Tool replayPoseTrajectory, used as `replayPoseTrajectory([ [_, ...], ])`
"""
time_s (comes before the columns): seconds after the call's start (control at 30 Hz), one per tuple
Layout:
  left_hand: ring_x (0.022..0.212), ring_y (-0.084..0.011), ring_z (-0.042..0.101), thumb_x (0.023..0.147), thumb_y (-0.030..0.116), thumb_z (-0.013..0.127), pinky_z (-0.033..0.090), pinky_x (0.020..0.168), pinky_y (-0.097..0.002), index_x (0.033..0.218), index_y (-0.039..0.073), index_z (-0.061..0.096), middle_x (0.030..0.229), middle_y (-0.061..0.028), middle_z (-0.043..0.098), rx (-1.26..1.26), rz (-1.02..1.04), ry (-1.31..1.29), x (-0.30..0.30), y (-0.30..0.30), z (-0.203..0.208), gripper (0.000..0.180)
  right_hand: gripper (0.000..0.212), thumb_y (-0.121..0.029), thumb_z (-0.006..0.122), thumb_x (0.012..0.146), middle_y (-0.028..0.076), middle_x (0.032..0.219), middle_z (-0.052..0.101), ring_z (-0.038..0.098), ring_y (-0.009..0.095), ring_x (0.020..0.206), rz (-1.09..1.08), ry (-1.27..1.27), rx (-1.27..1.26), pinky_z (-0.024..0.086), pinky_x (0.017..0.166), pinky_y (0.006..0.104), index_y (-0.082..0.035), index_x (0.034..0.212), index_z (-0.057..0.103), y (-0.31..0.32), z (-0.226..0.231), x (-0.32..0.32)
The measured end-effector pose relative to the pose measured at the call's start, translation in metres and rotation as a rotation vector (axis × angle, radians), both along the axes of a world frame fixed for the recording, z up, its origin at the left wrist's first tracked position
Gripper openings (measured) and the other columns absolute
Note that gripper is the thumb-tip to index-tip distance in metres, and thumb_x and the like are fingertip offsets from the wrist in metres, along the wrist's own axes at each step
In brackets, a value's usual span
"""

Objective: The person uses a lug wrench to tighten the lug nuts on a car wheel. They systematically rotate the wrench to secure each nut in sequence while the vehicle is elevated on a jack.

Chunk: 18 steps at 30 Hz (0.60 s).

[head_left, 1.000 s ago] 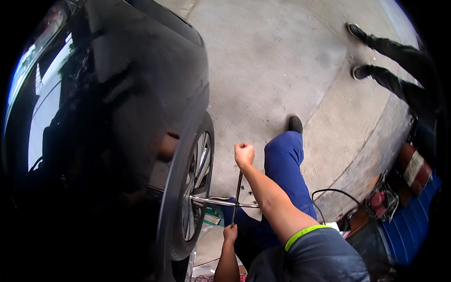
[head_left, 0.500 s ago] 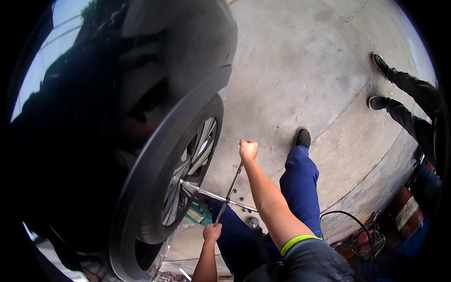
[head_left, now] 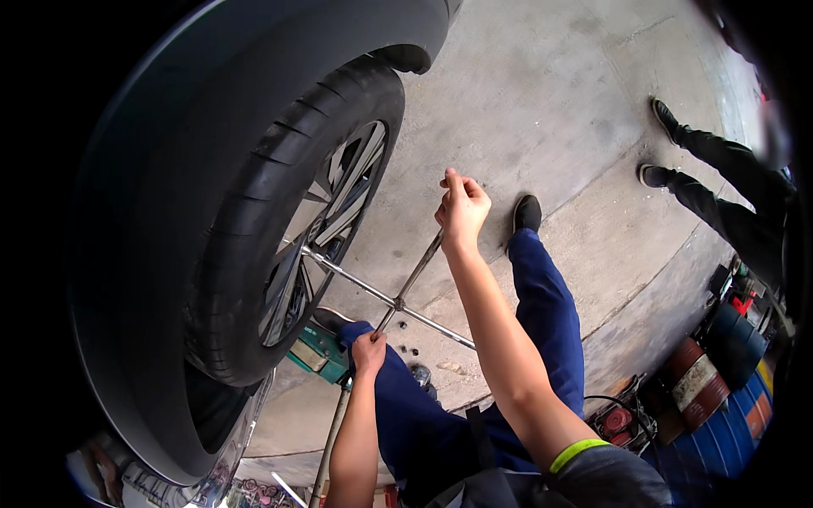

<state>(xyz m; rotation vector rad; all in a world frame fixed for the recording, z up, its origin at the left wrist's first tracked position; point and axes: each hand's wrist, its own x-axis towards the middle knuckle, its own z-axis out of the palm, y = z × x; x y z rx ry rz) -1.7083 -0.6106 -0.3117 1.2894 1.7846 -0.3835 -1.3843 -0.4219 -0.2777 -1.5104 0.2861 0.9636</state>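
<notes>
A four-way lug wrench (head_left: 364, 288) reaches with one arm to the hub area of a car wheel (head_left: 339, 195), which has a black tire and a silver and black rim. My left hand (head_left: 369, 354) is wrapped round the wrench's near arm. At its far arm's tip, my right hand (head_left: 464, 207) has its fingers curled loosely, and part of the grip is hidden. Several small dark lug nuts (head_left: 406, 349) lie on the floor beneath the wrench. A green floor jack (head_left: 315, 354) sits beside the wheel, and a long bar (head_left: 332, 436) runs from it past my left forearm.
The dark car's fender (head_left: 144, 212) curves over the wheel on the left. Another person's legs (head_left: 720, 169) stand at the far right on the concrete floor (head_left: 542, 102). Red and blue drums (head_left: 699, 385) and red equipment (head_left: 622, 419) line the lower right.
The wrench has turned slightly, and my right hand has risen with its grip loosened. My view has shifted, bringing more of the tire and jack into sight.
</notes>
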Motion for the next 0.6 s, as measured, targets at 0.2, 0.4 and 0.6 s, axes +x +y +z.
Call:
replayPoseTrajectory([
  [0.2, 0.082, -0.0452, 0.068, 0.088, 0.038, 0.061, 0.050, 0.071, -0.0510, 0.084, 0.001, 0.072, 0.080, -0.0245, 0.068, 0.062, -0.018, -0.070, -0.006, 0.013, -0.083, 0.039, 0.036, -0.028, 0.072, 0.098, -0.005, 0.058, 0.050, 0.040, 0.004, 0.047, 0.136, -0.325, 0.015, 0.029, 0.044, 0.0235, -0.002, 0.075, 0.064, -0.030, 0.056, -0.053],
  [0.4, 0.083, -0.0447, 0.068, 0.086, 0.041, 0.064, 0.050, 0.071, -0.0506, 0.083, 0.003, 0.073, 0.080, -0.0242, 0.069, -0.056, -0.176, -0.185, -0.008, 0.034, -0.093, 0.040, 0.039, -0.030, 0.073, 0.095, -0.001, 0.063, 0.059, 0.048, 0.006, 0.060, 0.147, -0.495, -0.158, 0.038, 0.055, 0.0271, 0.002, 0.073, 0.067, -0.024, 0.065, -0.061],
  [0.6, 0.086, -0.0435, 0.069, 0.084, 0.043, 0.064, 0.052, 0.076, -0.0498, 0.088, 0.004, 0.076, 0.085, -0.0237, 0.072, -0.123, -0.346, -0.149, -0.021, 0.043, -0.083, 0.041, 0.035, -0.026, 0.069, 0.090, 0.005, 0.063, 0.062, 0.052, 0.011, 0.063, -0.066, -0.484, -0.406, 0.045, 0.061, 0.0326, 0.006, 0.076, 0.069, -0.011, 0.047, -0.051],
])
